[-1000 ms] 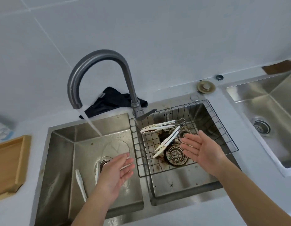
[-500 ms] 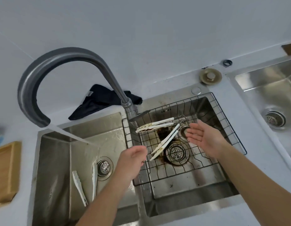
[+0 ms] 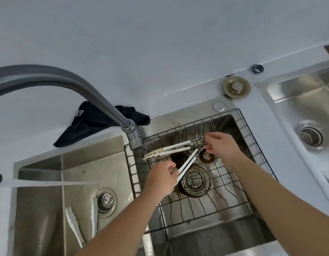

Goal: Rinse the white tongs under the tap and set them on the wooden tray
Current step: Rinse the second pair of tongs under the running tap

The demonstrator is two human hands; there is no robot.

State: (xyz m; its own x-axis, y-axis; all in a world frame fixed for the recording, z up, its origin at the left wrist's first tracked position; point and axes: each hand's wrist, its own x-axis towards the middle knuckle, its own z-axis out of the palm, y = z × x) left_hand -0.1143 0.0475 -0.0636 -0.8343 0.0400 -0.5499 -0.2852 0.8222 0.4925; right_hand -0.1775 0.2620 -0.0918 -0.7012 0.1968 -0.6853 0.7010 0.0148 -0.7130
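Observation:
Two pairs of white tongs lie on the wire basket [image 3: 248, 145] over the middle sink. One pair [image 3: 167, 150] lies crosswise, the other pair [image 3: 188, 162] slants towards the drain. My left hand [image 3: 161, 181] grips the slanting pair at its lower tip end. My right hand [image 3: 221, 147] pinches the metal ring ends where both pairs meet. A third pair of white tongs [image 3: 74, 224] lies open in the left sink [image 3: 40, 209]. The grey tap [image 3: 71, 83] arches to the left, and water [image 3: 49, 182] streams into the left sink. The wooden tray is out of view.
A black cloth [image 3: 99, 122] lies on the counter behind the tap. A round sink plug [image 3: 236, 87] and a small metal ring [image 3: 257, 68] sit at the back. Another steel sink [image 3: 298, 100] is at the right.
Both hands have moved down onto the tongs in the basket: the left from the left sink to the slanting pair's tips, the right onto the ring ends. The view has shifted right, losing the tray.

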